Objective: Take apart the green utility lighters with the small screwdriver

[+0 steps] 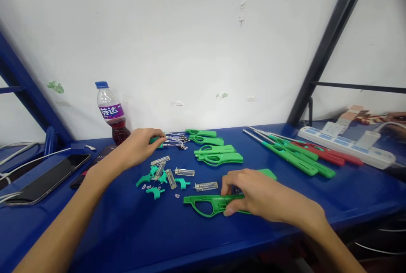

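My left hand (142,146) is at the back of the table, its fingers closed over a small teal-green piece (154,139) beside several igniters with thin wires (177,139). My right hand (250,192) grips a green lighter shell half (206,202) near the front, thumb on the near side and fingers over the top. The shell lies open side up, trigger loop to the left. A small dark part (236,190) is partly hidden under the right fingers. Behind that hand the end of another green shell (268,174) shows. Nearby lies a clear fuel tank (206,186).
Teal triggers (156,191), more clear tanks (184,172) and small white clips lie centre left. Green shells (220,158) line the back. Long-necked lighters (292,156) and a power strip (345,146) are right; a bottle (112,114) and phone (47,180) left.
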Demonstrator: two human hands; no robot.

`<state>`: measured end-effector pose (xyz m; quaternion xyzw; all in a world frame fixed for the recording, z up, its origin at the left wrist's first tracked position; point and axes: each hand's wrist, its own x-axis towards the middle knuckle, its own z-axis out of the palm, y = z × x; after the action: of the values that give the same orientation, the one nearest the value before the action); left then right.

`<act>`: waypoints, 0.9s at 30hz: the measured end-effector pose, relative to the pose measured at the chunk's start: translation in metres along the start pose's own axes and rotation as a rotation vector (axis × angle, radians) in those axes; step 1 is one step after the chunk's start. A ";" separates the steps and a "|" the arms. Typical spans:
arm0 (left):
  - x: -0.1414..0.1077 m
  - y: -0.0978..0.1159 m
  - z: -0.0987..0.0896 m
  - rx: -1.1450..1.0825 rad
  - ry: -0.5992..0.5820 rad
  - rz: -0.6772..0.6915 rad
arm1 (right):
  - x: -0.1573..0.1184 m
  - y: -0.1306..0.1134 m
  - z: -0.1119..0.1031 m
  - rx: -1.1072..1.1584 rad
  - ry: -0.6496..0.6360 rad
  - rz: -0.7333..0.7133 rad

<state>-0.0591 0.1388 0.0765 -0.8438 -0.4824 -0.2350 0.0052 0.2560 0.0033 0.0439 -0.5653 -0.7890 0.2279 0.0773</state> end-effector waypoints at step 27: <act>0.016 -0.033 0.048 0.224 -0.136 0.051 | -0.018 0.106 -0.042 -0.030 0.170 0.093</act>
<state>-0.0601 0.1803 0.0327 -0.8639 -0.4832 -0.1218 0.0725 0.3690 0.0253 0.0361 -0.6199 -0.7557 0.1704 0.1248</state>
